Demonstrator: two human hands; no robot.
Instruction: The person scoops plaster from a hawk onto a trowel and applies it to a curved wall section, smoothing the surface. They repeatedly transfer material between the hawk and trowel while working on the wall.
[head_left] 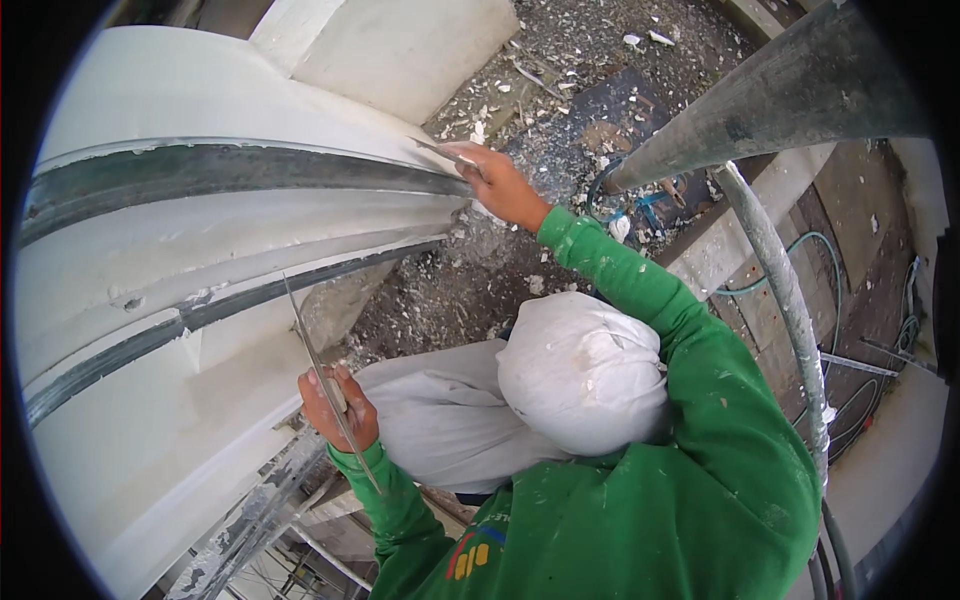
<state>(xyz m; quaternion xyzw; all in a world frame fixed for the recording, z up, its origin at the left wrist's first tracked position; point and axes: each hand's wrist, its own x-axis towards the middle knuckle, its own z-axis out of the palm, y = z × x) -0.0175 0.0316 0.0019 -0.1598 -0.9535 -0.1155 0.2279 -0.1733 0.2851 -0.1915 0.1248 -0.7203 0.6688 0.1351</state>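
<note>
My right hand point(505, 185) reaches to the far end of a pale moulded wall ledge point(330, 215). It is closed on a scraper point(445, 153), seen as a thin flat blade lying close to the ledge's upper dark strip point(250, 170). Nearer me, my left hand point(340, 405) grips a plastering trowel point(318, 355). Its long thin blade shows almost edge-on, its tip near the lower dark strip point(240, 302). The handle is mostly hidden by my fingers. Between my arms is a rounded form wrapped in white cloth point(580, 375).
A thick grey pole point(760, 90) slants in from the upper right, with a thinner splattered pipe point(785, 280) below it. Pale rubble point(560, 80) litters the ground. A green hose point(825, 250) and cables lie at right. Metal framing point(260, 530) stands lower left.
</note>
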